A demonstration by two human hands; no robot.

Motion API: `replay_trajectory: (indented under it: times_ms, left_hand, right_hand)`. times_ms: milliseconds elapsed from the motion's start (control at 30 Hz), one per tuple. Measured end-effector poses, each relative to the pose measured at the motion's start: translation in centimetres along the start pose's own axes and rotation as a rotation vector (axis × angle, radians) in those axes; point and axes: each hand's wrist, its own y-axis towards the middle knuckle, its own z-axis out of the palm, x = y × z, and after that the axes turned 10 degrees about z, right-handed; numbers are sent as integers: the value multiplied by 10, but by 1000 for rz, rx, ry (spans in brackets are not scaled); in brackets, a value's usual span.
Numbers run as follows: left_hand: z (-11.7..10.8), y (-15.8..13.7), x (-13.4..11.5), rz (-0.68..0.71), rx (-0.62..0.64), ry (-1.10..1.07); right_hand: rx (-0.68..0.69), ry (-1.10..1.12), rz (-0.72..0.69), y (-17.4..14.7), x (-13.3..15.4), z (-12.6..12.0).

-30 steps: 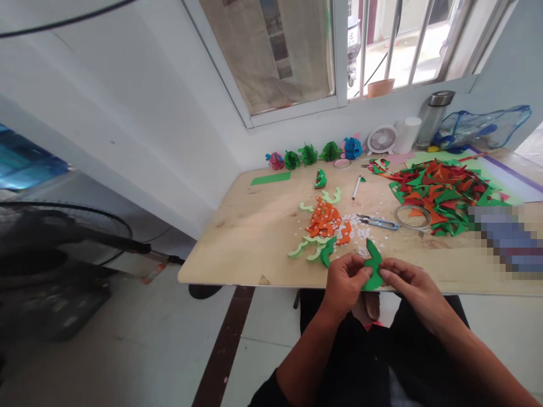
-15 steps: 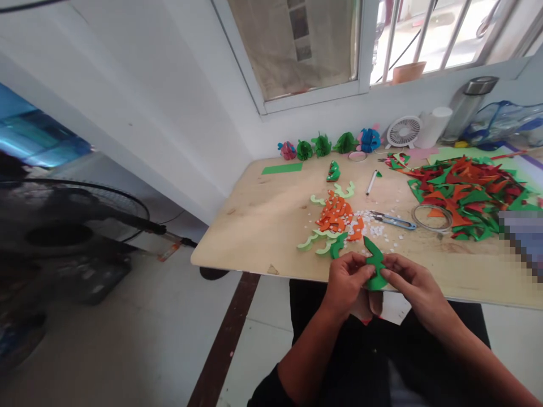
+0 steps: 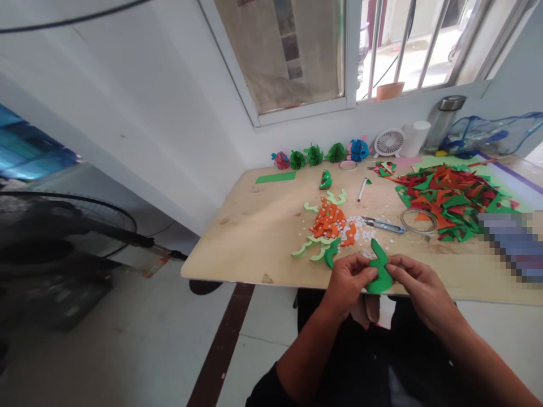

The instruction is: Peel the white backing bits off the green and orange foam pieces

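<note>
A curved green foam or paper cutout (image 3: 380,277) is held between both hands at the table's front edge. My left hand (image 3: 348,282) pinches its left side between thumb and fingers. On its right side, my right hand (image 3: 418,282) grips the edge in the same way. Beyond the left hand lies another green curved piece (image 3: 331,252), beside pale green wavy pieces (image 3: 305,246). Farther back is a heap of orange cutouts (image 3: 328,219) dotted with small white squares (image 3: 367,233). Thread snips (image 3: 384,225) with a blue handle lie past the hands.
A pile of red, orange and green scraps (image 3: 453,195) covers the table's right side, with a wire ring (image 3: 419,221) before it. A pen (image 3: 362,189) lies farther back. Along the wall stand folded ornaments (image 3: 314,154), a small white fan (image 3: 389,142) and a glass bottle (image 3: 443,127).
The view has shifted, so the table items appear a little farther left. Both hands still hold the green cutout, which now shows more of its face.
</note>
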Motion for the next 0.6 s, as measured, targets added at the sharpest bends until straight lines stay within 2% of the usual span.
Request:
replay_trajectory:
  times_ms: [67,233,433,600]
  left_hand:
    - [-2,-1,-3,-10,-13,-15]
    - [-4,-9,-8,-29,-58,-46]
    - [4,-19,-9,43,-40,23]
    - [3,-24,-8,33,-31,40]
  right_hand:
    - [21,60,24,0,3,4]
    - [-6,118,-21,-6,7,11]
    - [66,45,-72,-19,5,6]
    - [13,-90,-88,-21,4,8]
